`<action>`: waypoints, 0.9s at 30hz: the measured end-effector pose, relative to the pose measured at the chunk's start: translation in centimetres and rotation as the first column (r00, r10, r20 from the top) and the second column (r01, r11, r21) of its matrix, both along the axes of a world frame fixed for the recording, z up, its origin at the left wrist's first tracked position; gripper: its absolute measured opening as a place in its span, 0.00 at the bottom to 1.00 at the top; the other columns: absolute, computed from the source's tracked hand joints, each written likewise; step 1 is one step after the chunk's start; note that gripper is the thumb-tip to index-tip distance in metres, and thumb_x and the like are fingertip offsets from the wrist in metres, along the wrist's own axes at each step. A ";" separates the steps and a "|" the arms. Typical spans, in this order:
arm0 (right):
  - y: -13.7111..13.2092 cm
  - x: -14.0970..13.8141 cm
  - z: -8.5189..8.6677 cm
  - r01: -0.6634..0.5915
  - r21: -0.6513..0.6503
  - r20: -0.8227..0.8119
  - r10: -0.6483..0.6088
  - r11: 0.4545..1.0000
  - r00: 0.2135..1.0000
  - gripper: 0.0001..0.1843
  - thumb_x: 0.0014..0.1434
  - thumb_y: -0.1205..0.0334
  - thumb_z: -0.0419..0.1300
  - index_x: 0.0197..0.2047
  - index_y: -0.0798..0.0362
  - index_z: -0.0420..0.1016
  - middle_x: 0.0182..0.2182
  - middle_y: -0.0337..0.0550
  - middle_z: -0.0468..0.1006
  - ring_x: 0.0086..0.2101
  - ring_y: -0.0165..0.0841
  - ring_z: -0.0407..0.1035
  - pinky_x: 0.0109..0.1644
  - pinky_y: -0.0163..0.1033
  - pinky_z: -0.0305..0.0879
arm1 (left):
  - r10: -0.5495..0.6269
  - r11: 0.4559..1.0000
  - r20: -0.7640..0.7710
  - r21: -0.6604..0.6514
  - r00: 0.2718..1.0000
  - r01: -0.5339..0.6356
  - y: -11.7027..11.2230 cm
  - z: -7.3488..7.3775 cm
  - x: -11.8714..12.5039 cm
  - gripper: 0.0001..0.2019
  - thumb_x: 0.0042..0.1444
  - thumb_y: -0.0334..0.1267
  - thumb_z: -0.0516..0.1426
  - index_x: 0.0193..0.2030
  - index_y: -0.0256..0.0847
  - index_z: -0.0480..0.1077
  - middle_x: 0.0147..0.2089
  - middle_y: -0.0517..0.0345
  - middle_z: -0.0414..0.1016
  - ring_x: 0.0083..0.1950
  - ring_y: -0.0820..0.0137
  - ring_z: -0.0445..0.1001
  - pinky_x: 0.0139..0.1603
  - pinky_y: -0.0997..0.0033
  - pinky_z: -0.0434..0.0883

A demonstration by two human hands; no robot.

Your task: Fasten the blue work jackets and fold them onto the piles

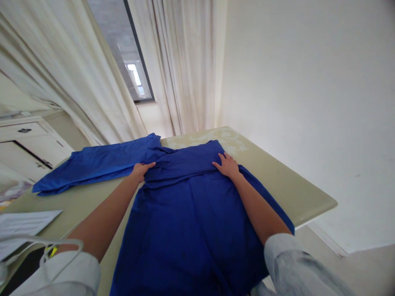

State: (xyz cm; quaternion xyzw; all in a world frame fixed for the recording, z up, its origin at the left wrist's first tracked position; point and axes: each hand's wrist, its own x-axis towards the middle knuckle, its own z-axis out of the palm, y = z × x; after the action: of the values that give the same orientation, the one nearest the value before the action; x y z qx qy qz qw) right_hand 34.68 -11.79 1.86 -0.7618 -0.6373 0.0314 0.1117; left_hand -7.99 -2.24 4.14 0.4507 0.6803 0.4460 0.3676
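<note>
Blue garment [182, 226] lies across the surface [284, 185]. Right hand [228, 165] spreads on the band's right end; left hand [142, 170] at the other, fingers hidden, grip unclear. Looks light, limp; best held by both band ends

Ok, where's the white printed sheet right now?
In the head view, the white printed sheet is at the lower left, on the table, left of the left hand and below the blue cloth's left-hand stretch.
</note>
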 end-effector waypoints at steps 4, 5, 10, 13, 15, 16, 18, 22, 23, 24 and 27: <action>0.3 0.5 -0.1 0.018 0.022 0.031 -0.018 1.000 0.999 0.45 0.71 0.32 0.50 0.81 0.50 0.51 0.78 0.59 0.51 0.73 0.55 0.53 0.75 0.59 0.51 | -0.060 0.998 -0.008 -0.030 0.998 0.060 1.5 2.0 0.1 0.21 0.44 0.38 0.75 0.45 0.35 0.79 0.43 0.41 0.85 0.45 0.52 0.85 0.48 0.53 0.83; 0.4 0.5 -0.2 0.002 0.059 0.049 -0.005 0.998 0.999 0.44 0.72 0.33 0.49 0.81 0.47 0.50 0.78 0.56 0.49 0.74 0.54 0.51 0.76 0.60 0.48 | -0.041 0.999 -0.039 -0.012 0.998 0.041 1.9 2.4 -0.2 0.20 0.47 0.39 0.73 0.47 0.36 0.79 0.46 0.41 0.85 0.48 0.52 0.85 0.51 0.53 0.82; 0.6 -0.1 -0.9 -0.051 0.030 0.044 0.049 0.998 0.998 0.43 0.73 0.31 0.44 0.80 0.47 0.52 0.78 0.53 0.53 0.74 0.50 0.52 0.76 0.60 0.48 | 0.088 0.996 -0.264 0.008 0.961 -0.089 1.5 2.4 -1.4 0.25 0.45 0.41 0.73 0.50 0.36 0.78 0.58 0.32 0.79 0.70 0.35 0.68 0.69 0.36 0.66; 0.7 -0.5 -1.2 -0.043 0.040 0.015 0.042 0.998 0.999 0.44 0.72 0.31 0.47 0.79 0.49 0.55 0.76 0.55 0.57 0.73 0.52 0.55 0.75 0.60 0.51 | 0.184 0.983 -0.522 0.109 0.833 -0.149 -1.0 1.7 -0.1 0.34 0.53 0.48 0.69 0.63 0.32 0.72 0.67 0.24 0.69 0.71 0.31 0.64 0.68 0.31 0.64; 0.6 -0.5 -0.8 -0.028 0.146 -0.023 0.031 0.989 0.999 0.43 0.72 0.33 0.48 0.79 0.52 0.57 0.75 0.57 0.59 0.72 0.52 0.57 0.74 0.59 0.53 | 0.142 0.975 -0.667 0.221 0.731 0.012 -4.0 1.8 1.4 0.33 0.61 0.50 0.63 0.68 0.31 0.68 0.69 0.25 0.66 0.71 0.35 0.65 0.68 0.34 0.66; 0.4 -0.4 -0.5 -0.019 0.212 -0.051 0.030 0.977 0.998 0.43 0.72 0.34 0.48 0.78 0.54 0.58 0.75 0.58 0.60 0.71 0.52 0.58 0.74 0.59 0.53 | 0.055 0.955 -0.712 0.243 0.700 0.172 -6.0 2.1 2.0 0.32 0.64 0.50 0.60 0.69 0.32 0.67 0.69 0.28 0.67 0.70 0.39 0.67 0.68 0.37 0.66; -0.5 0.2 0.5 -0.024 0.329 -0.106 0.062 0.944 0.992 0.40 0.73 0.37 0.47 0.75 0.57 0.62 0.73 0.60 0.64 0.71 0.51 0.59 0.74 0.58 0.55 | -0.217 0.818 -0.770 0.191 0.600 0.542 -11.2 2.7 2.9 0.30 0.67 0.50 0.58 0.70 0.35 0.65 0.68 0.36 0.71 0.68 0.48 0.71 0.70 0.44 0.68; -7.1 2.7 3.1 -0.147 0.364 -0.180 0.224 0.920 0.958 0.37 0.70 0.36 0.52 0.70 0.54 0.68 0.67 0.60 0.70 0.67 0.51 0.64 0.72 0.59 0.60 | -0.438 0.625 -0.779 0.095 0.449 0.775 -25.5 1.8 1.4 0.31 0.67 0.55 0.59 0.73 0.49 0.65 0.71 0.49 0.71 0.71 0.53 0.70 0.73 0.47 0.67; -10.0 3.4 3.5 -0.155 0.351 -0.198 0.235 0.924 0.951 0.37 0.69 0.35 0.54 0.69 0.53 0.69 0.65 0.59 0.72 0.65 0.50 0.66 0.71 0.59 0.61 | -0.455 0.642 -0.749 0.098 0.481 0.760 -29.4 0.8 0.2 0.29 0.65 0.54 0.61 0.71 0.53 0.68 0.69 0.52 0.73 0.69 0.54 0.72 0.72 0.48 0.69; -13.2 4.0 3.8 -0.124 0.356 -0.218 0.211 0.926 0.953 0.37 0.68 0.34 0.55 0.68 0.51 0.70 0.64 0.57 0.74 0.62 0.50 0.69 0.70 0.59 0.64 | -0.423 0.698 -0.698 0.156 0.578 0.699 -33.1 -0.6 -1.2 0.25 0.62 0.53 0.64 0.66 0.56 0.74 0.64 0.53 0.78 0.64 0.55 0.76 0.69 0.51 0.73; -23.5 5.1 2.9 0.184 0.417 -0.303 -0.055 0.890 0.951 0.38 0.66 0.32 0.57 0.66 0.51 0.71 0.55 0.58 0.77 0.50 0.49 0.75 0.57 0.57 0.74 | -0.053 0.910 -0.412 0.355 0.910 0.214 -42.3 -5.7 -6.2 0.11 0.46 0.49 0.73 0.38 0.64 0.83 0.38 0.50 0.84 0.43 0.51 0.83 0.51 0.49 0.82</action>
State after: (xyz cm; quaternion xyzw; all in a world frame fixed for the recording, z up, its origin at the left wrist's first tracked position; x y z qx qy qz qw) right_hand 39.80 -35.25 4.72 -0.7425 -0.5566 -0.0119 0.3725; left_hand -14.21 -44.55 -1.52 0.6416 0.6038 0.4467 0.1557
